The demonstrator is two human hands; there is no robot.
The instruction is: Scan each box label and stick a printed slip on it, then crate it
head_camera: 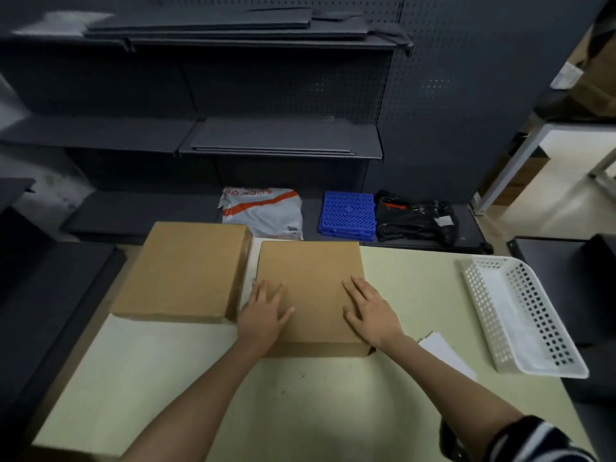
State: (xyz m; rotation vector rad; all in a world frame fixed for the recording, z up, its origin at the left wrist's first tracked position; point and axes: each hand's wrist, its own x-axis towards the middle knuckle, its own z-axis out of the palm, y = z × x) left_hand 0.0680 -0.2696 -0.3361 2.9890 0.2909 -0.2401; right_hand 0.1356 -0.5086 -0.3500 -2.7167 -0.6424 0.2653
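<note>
Brown flat cardboard box (310,288) lies under my left hand (263,313) and right hand (370,311), each grip released, palms flat; I judge scanning comes next, needing its label found.

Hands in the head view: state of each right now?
Left hand: open, fingers spread flat on the top of the flat brown cardboard box.
Right hand: open, flat on the same box, holding nothing.

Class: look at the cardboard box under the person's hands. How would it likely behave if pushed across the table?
The cardboard box is low and wide, so it would probably slide, not tip. Both hands, left and right, rest flat on its top without visibly denting it, suggesting stiffness. Its weight cannot be judged.
</note>
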